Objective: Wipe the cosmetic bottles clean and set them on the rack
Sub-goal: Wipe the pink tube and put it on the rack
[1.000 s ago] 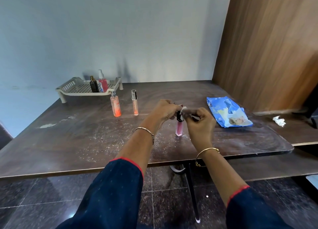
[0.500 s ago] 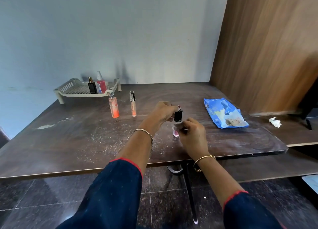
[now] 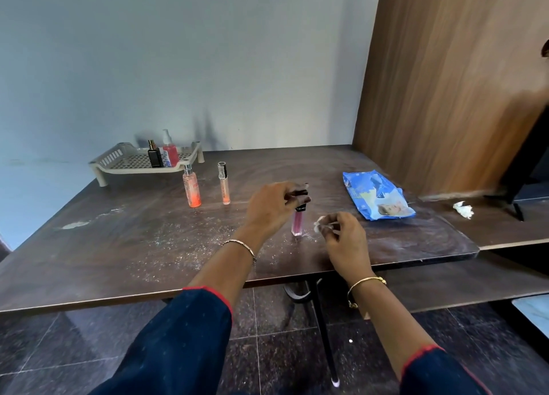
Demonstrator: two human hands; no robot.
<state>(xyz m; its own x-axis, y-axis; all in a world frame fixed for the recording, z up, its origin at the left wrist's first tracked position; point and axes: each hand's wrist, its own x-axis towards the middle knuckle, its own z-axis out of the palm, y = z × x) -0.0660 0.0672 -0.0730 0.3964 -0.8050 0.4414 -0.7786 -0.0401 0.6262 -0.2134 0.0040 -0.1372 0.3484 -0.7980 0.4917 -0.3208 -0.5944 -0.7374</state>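
A slim pink bottle with a black cap stands upright on the dusty brown table. My left hand pinches its black cap from above. Just right of the bottle, my right hand holds a small white wipe, a little apart from the glass. Two orange bottles stand farther back: a spray bottle and a thin tube. The beige rack at the back left holds a black bottle and a red pump bottle.
A blue pack of wipes lies at the right of the table. A crumpled white tissue sits on the lower ledge beyond it. A wooden panel rises at the right. White dust speckles the table's middle.
The right hand with the wipe has come down off the cap and away to the right of the bottle. The left hand keeps its pinch on the cap.
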